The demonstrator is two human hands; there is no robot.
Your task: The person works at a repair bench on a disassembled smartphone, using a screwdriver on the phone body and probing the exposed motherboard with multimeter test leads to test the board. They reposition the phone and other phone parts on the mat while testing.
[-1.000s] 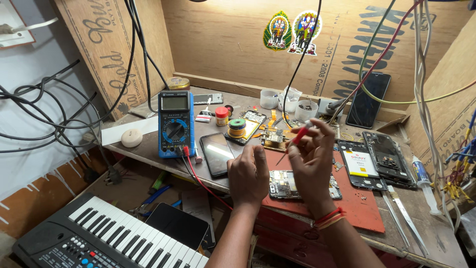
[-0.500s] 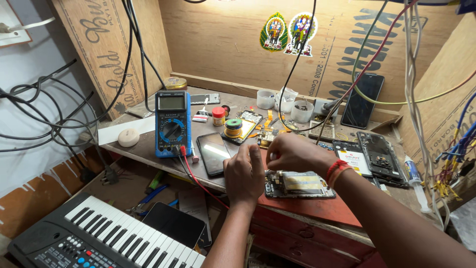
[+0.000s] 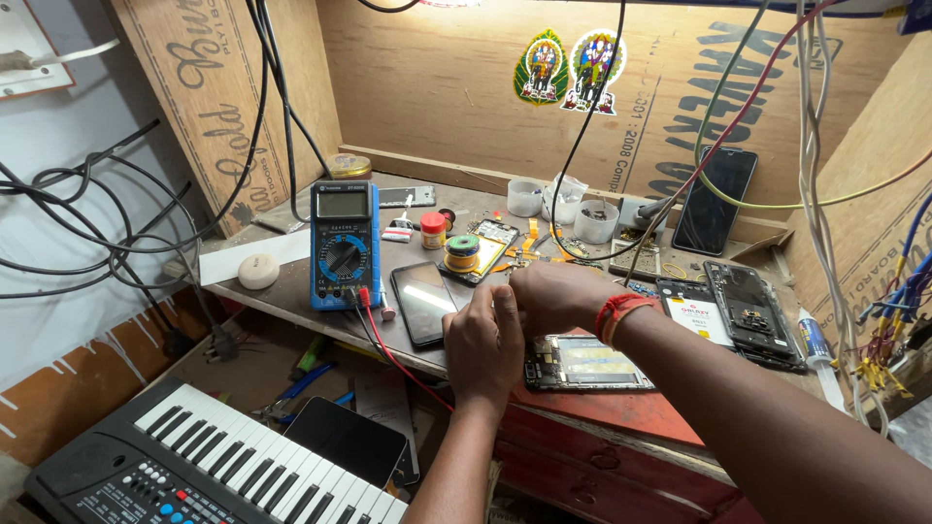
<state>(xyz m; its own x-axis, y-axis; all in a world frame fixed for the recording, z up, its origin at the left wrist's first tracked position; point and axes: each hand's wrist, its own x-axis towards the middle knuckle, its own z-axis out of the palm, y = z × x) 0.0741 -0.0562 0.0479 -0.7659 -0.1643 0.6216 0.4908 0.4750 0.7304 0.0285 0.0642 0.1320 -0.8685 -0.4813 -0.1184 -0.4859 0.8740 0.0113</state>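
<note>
Change: the right hand (image 3: 549,296), a second ago raised with a red-handled tool, has swung left and down to meet the left hand.
Multimeter (image 3: 343,245): blue, propped on the bench at left.
Dark phone (image 3: 425,302): flat, just left of the hands.
Left hand (image 3: 483,342): fingers curled narrow; hold unclear.
Opened phone (image 3: 585,361): on the red mat (image 3: 621,408), beneath the right wrist.
Right hand: closed, contents hidden.
</note>
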